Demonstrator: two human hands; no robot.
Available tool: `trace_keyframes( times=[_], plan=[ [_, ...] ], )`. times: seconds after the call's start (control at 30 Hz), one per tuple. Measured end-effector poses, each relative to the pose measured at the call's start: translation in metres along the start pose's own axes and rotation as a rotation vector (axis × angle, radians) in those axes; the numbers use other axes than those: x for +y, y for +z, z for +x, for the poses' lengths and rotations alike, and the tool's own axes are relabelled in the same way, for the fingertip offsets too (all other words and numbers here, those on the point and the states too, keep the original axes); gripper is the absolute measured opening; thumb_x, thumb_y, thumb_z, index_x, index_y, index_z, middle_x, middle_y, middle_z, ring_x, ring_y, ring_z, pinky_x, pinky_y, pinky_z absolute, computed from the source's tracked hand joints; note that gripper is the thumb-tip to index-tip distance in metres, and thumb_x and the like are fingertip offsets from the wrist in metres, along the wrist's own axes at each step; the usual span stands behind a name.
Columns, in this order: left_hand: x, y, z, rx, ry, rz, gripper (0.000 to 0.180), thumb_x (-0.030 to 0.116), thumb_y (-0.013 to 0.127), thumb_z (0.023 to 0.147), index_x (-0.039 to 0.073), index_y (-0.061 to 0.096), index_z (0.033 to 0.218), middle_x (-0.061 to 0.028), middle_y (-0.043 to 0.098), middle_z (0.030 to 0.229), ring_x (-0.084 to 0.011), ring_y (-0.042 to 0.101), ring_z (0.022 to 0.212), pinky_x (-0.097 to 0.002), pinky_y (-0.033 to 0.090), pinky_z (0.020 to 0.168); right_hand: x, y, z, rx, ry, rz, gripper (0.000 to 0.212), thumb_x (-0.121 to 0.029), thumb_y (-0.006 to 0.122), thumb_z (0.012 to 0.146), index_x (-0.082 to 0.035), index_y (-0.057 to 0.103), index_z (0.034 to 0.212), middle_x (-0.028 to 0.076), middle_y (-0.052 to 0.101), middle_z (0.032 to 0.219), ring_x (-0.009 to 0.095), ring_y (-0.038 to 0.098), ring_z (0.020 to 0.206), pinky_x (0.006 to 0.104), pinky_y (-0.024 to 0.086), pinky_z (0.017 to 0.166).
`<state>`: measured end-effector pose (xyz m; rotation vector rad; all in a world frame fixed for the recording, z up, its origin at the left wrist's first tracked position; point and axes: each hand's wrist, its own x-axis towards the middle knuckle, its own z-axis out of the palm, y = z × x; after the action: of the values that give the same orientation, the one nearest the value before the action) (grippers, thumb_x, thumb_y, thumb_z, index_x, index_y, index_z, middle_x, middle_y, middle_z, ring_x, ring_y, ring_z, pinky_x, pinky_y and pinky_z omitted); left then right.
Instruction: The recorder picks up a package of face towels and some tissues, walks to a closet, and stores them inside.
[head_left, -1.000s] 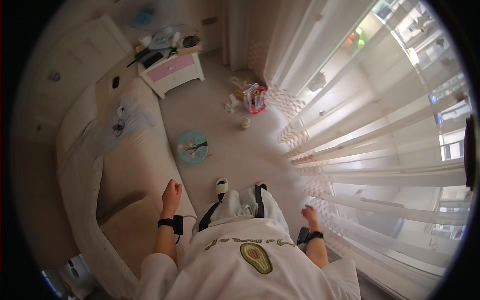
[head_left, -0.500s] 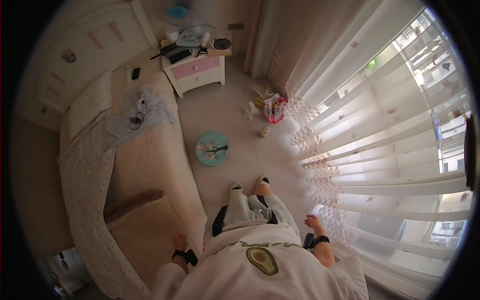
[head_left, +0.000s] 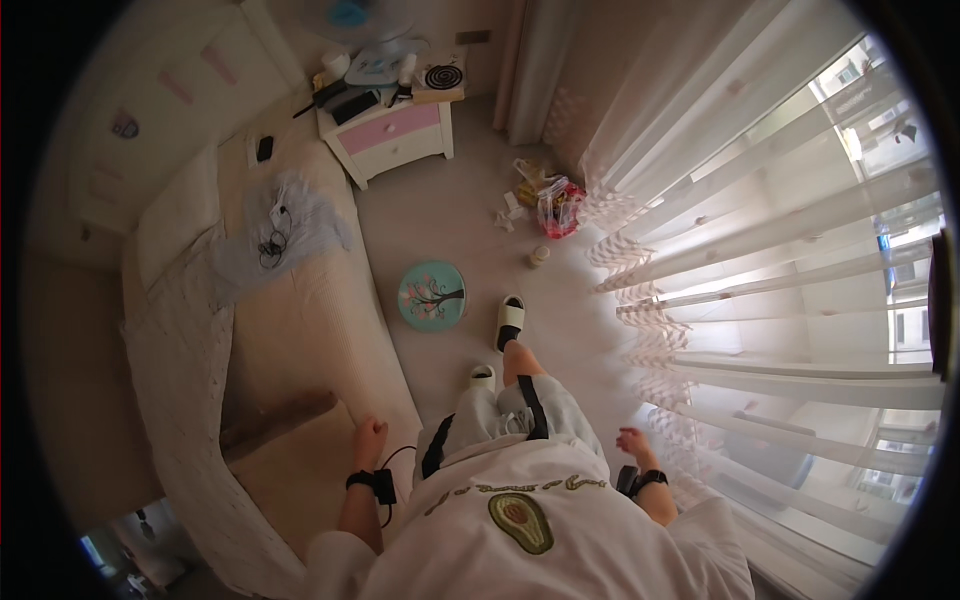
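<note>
- The left hand [head_left: 368, 440] hung over the near edge of the long cream quilted bed [head_left: 300, 330]; its fingers were curled into a loose fist and held nothing — whether the knuckles touched the cover could not be told.
- A black wrist strap [head_left: 366, 482] with a thin black cable [head_left: 398, 470] sat just behind that hand, the cable looping toward the person's body.
- A brown bar-shaped bolster [head_left: 275, 420] lay on the bed just beyond and to the outer side of the left fingers, apart from them.
- The right hand [head_left: 632, 442] hung free with its fingers loosely bent, gripping nothing, near the sheer white pleated curtain [head_left: 760, 300], which fell just to the outer side of the fingertips.
- A black band [head_left: 640, 482] circled the right wrist.
- Ahead of both hands, between them, a white-and-black slide sandal [head_left: 510, 322] was on the forward foot, on the pale floor [head_left: 470, 230].
- A round teal disc with a tree picture [head_left: 432, 295] lay on the floor well beyond the left fingers, beside the bed.
- A white bedside cabinet with a pink drawer [head_left: 395, 140] stood far ahead — its top was cluttered.
</note>
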<state>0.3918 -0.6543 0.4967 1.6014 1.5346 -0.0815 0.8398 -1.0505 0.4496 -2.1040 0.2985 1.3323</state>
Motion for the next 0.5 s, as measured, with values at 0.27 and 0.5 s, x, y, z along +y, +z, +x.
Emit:
trace_keyframes(
  times=[0.27,0.5],
  plan=[
    [0.062,0.030,0.038,-0.093,-0.211,-0.005,0.029,0.021,0.052,0.080,0.001,0.043,0.062,-0.0100,0.051,0.057,-0.0163,0.051,0.049,-0.0293,0.041,0.050,-0.194,-0.034,0.084,0.016,-0.265,-0.170,0.026,-0.008,0.045,0.076,-0.006,0.054,0.101,0.006,0.058,0.077,0.013,0.055,0.068,0.0227,0.043,0.059],
    [0.182,0.009,0.160,-0.033,-0.229,-0.024,0.025,0.020,0.050,0.081,-0.002,0.046,0.070,-0.0107,0.053,0.061,-0.0176,0.052,0.055,-0.0292,0.041,0.054,-0.292,-0.068,0.165,0.029,-0.287,-0.120,0.027,-0.008,0.045,0.077,-0.004,0.052,0.103,0.006,0.057,0.077,0.013,0.055,0.068,0.0230,0.042,0.060]
  ],
)
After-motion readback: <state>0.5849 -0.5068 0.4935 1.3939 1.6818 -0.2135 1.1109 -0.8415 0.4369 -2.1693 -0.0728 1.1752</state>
